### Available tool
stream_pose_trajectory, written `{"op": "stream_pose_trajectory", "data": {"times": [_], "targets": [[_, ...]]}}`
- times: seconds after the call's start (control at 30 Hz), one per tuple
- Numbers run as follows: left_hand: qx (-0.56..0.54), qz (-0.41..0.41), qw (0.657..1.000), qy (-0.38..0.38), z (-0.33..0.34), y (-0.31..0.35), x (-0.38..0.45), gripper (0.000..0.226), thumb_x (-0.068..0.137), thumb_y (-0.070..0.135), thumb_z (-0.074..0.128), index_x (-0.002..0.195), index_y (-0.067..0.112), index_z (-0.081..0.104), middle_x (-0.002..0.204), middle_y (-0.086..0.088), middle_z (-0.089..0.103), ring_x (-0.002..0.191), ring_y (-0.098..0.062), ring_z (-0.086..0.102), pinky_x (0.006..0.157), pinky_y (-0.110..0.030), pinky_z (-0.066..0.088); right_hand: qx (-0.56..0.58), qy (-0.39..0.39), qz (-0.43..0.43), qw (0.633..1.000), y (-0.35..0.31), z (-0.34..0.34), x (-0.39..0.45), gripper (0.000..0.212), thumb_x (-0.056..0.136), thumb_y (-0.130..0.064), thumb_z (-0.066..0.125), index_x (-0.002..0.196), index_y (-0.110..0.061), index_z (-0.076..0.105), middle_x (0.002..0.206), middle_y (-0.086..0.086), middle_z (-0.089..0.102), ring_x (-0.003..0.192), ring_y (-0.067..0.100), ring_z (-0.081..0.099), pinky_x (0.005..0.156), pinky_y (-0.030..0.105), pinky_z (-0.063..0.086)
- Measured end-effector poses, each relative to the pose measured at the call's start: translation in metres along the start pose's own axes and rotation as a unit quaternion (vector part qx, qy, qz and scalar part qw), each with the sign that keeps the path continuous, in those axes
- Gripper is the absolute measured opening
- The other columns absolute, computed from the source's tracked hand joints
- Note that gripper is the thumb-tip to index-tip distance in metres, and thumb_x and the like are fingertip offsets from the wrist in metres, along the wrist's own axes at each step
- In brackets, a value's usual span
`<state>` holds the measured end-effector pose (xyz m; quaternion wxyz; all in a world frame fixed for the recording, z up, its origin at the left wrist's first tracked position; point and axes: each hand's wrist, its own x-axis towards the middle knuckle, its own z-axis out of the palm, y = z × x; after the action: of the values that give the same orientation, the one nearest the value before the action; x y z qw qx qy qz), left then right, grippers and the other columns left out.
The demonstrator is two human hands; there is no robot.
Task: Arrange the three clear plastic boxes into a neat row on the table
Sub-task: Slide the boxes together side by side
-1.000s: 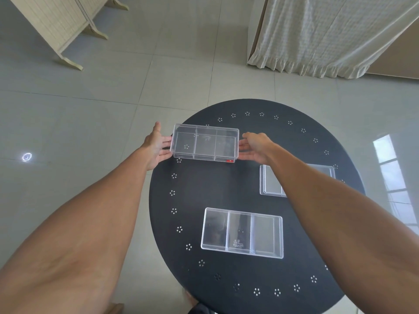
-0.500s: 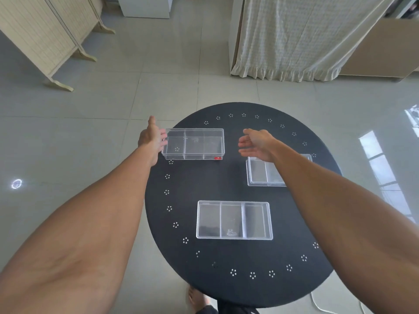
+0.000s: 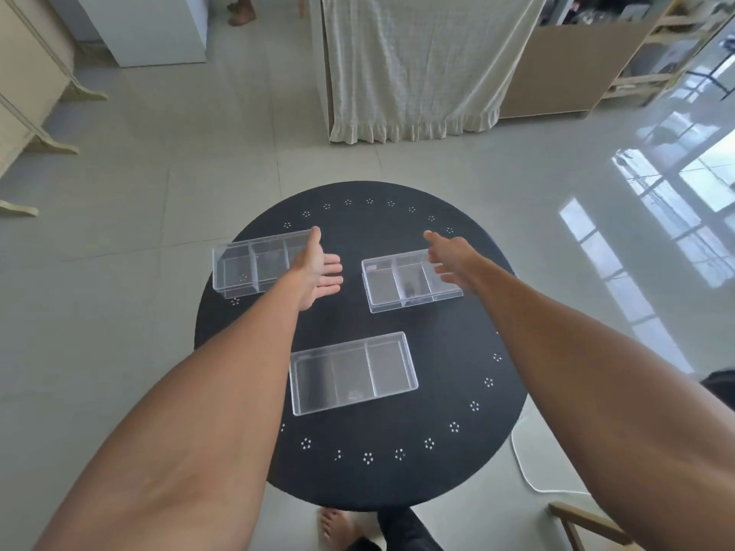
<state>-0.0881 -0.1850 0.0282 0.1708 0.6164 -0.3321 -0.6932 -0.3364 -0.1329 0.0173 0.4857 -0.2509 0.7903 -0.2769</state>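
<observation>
Three clear plastic boxes with three compartments each lie on a round black table [image 3: 457, 351]. The far left box [image 3: 254, 264] sits at the table's left edge. The far right box [image 3: 405, 282] lies across from it, slightly turned. The near box [image 3: 352, 371] rests in the middle, closer to me. My left hand [image 3: 320, 268] hovers open between the two far boxes, hiding the right end of the left box. My right hand [image 3: 451, 256] is open over the right end of the far right box, fingers spread, holding nothing.
A cream curtain [image 3: 409, 65] hangs beyond the table. A folding screen [image 3: 24, 93] stands at the far left and a wooden shelf unit [image 3: 588, 61] at the far right. A white cable [image 3: 529, 471] lies on the tiled floor. My bare foot [image 3: 338, 526] shows below the table.
Both hands have let go of the far left box, which now rests at the table's left edge. They moved right: the left hand between the far boxes, the right over the far right box.
</observation>
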Motion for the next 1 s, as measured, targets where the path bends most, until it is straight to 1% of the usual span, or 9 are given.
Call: {"op": "stream_pose_trajectory", "data": {"times": [0.07,0.13,0.27,0.33,0.43,0.57,0.63,0.77,1.0], "targets": [[0.014,-0.009,1.0,-0.008,0.02,-0.004,0.006,0.087,0.101,0.069,0.025,0.143,-0.002,0.051,0.149,-0.02,0.053,0.132,-0.037,0.055,0.107,-0.044,0.048,-0.016,0.033,0.003,0.999,0.01,-0.019,0.008,0.071,0.084,-0.072,0.051,0.116,-0.009,0.063,0.102,0.007,0.058,0.077,0.022,0.055,0.08,0.038,0.046],[0.027,-0.019,0.999,-0.011,0.034,-0.009,0.013,0.088,0.101,0.068,0.025,0.147,-0.003,0.046,0.152,-0.02,0.049,0.137,-0.036,0.051,0.111,-0.044,0.044,-0.05,0.054,-0.003,0.997,0.014,-0.034,0.005,0.061,0.092,-0.068,0.048,0.11,-0.011,0.062,0.106,0.011,0.06,0.081,0.027,0.059,0.084,0.037,0.041],[0.048,-0.047,0.998,-0.017,0.048,-0.017,0.025,0.091,0.101,0.069,0.023,0.15,-0.004,0.041,0.157,-0.021,0.043,0.143,-0.035,0.045,0.115,-0.044,0.04,-0.067,0.078,0.018,0.995,0.024,-0.054,0.015,0.077,0.103,-0.06,0.038,0.148,0.001,0.051,0.142,0.019,0.057,0.132,0.035,0.055,0.096,0.035,0.037],[0.051,-0.06,0.997,-0.021,0.053,-0.02,0.031,0.092,0.1,0.07,0.023,0.152,-0.004,0.038,0.158,-0.021,0.04,0.144,-0.035,0.042,0.116,-0.044,0.038,-0.032,0.048,0.03,0.998,0.03,-0.055,0.022,0.089,0.095,-0.072,0.039,0.147,-0.001,0.053,0.135,0.014,0.06,0.126,0.031,0.058,0.103,0.039,0.042],[0.043,-0.07,0.996,-0.026,0.059,-0.024,0.037,0.093,0.1,0.071,0.024,0.15,-0.005,0.039,0.156,-0.021,0.044,0.143,-0.034,0.045,0.117,-0.044,0.038,0.023,0.005,0.044,0.999,0.051,-0.058,0.054,0.079,0.082,-0.086,0.038,0.103,-0.016,0.067,0.103,0.002,0.064,0.089,0.022,0.064,0.09,0.036,0.049],[0.024,-0.068,0.997,-0.018,0.063,-0.024,0.042,0.092,0.1,0.071,0.024,0.146,-0.006,0.044,0.148,-0.022,0.052,0.135,-0.034,0.053,0.114,-0.043,0.041,0.053,-0.012,0.044,0.998,0.04,-0.058,0.045,0.081,0.103,-0.068,0.032,0.139,0.001,0.055,0.132,0.012,0.065,0.098,0.021,0.069,0.08,0.03,0.052],[0.021,-0.071,0.997,-0.018,0.062,-0.023,0.041,0.092,0.1,0.07,0.023,0.145,-0.007,0.045,0.147,-0.023,0.053,0.134,-0.035,0.054,0.112,-0.043,0.042,0.063,-0.028,0.04,0.997,0.04,-0.06,0.043,0.081,0.105,-0.066,0.032,0.137,0.004,0.055,0.129,0.016,0.066,0.096,0.022,0.068,0.081,0.031,0.052],[0.013,-0.075,0.997,-0.007,0.052,-0.024,0.036,0.092,0.1,0.07,0.023,0.145,-0.007,0.044,0.148,-0.024,0.052,0.134,-0.035,0.054,0.113,-0.044,0.042,0.066,-0.04,0.045,0.996,0.039,-0.054,0.043,0.083,0.104,-0.067,0.033,0.134,0.006,0.058,0.126,0.019,0.069,0.112,0.032,0.069,0.102,0.042,0.054],[0.014,-0.085,0.996,0.014,0.011,-0.037,0.021,0.091,0.1,0.07,0.023,0.15,-0.004,0.039,0.152,-0.023,0.048,0.137,-0.036,0.051,0.114,-0.045,0.042,0.037,-0.084,0.025,0.995,0.035,-0.019,0.032,0.072,0.105,-0.063,0.036,0.122,0.002,0.061,0.108,0.016,0.072,0.099,0.029,0.072,0.087,0.039,0.057]]}}
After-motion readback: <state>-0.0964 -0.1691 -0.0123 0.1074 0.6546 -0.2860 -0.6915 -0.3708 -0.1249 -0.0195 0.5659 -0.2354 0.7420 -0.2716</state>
